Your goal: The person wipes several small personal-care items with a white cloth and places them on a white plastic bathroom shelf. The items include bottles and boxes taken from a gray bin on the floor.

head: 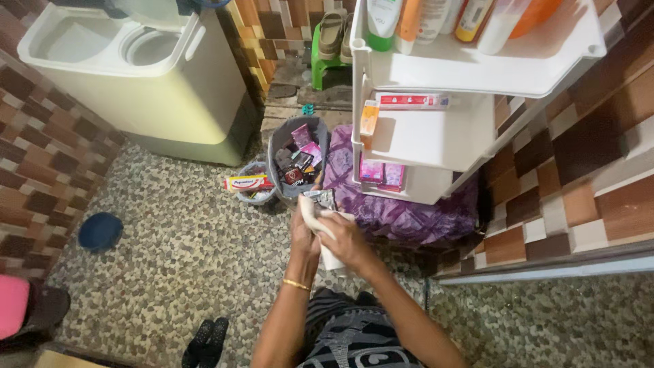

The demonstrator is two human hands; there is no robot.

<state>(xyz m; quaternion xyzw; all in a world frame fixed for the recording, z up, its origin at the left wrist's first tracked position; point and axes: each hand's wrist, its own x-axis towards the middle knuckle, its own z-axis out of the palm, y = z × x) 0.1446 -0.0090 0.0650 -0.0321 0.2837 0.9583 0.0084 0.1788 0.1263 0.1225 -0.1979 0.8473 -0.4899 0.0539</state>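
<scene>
**Both hands on a white cloth below the shelf rack**

A white cloth (pixel 320 221) sits between the two hands, low in the middle of the view, just in front of the purple bundle (pixel 402 211) on the pebbled floor (pixel 184 252). Its long axis runs roughly from upper left to lower right, one end poking up by the left hand (pixel 303 235), the other hanging down under the right hand (pixel 347 240). Both hands are closed around it; the right one covers more of it and lies on top.

Just beyond the hands stands a grey bin (pixel 298 160) stuffed with small dark, pink and red wrappers. A smaller grey tub (pixel 255 184) to its left carries a long red-and-white carton (pixel 248 182) laid flat. The white shelf rack (pixel 477 75) rises to the right: bottles on top, a flat red-and-white box (pixel 412 101) and an upright orange carton (pixel 369 119) on the middle tier, pink packets (pixel 381 174) below. A cream washing machine (pixel 136 68) is well apart, upper left.
</scene>
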